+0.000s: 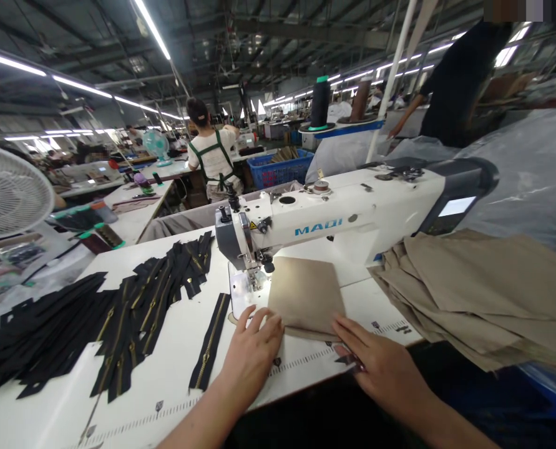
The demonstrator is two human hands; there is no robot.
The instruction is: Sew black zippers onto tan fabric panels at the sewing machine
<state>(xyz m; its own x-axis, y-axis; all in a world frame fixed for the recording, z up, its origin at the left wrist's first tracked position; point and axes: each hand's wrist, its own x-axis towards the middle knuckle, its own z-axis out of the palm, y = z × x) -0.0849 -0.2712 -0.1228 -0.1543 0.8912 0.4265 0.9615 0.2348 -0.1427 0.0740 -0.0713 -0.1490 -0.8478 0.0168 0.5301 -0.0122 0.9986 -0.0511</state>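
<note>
A folded tan fabric piece [306, 292] lies on the white table beside the needle of the white sewing machine [343, 218]. My left hand [254, 352] rests flat, fingers spread, touching the fabric's near left corner. My right hand [380, 365] lies flat with fingers stretched onto the fabric's near right edge. A single black zipper with gold teeth [209, 342] lies just left of my left hand.
A heap of black zippers [118, 312] covers the table's left. A stack of tan fabric pieces [483, 293] sits at the right. A white fan [6, 190] stands far left. Thread cones [321, 103], a blue basket [280, 169] and other workers are behind.
</note>
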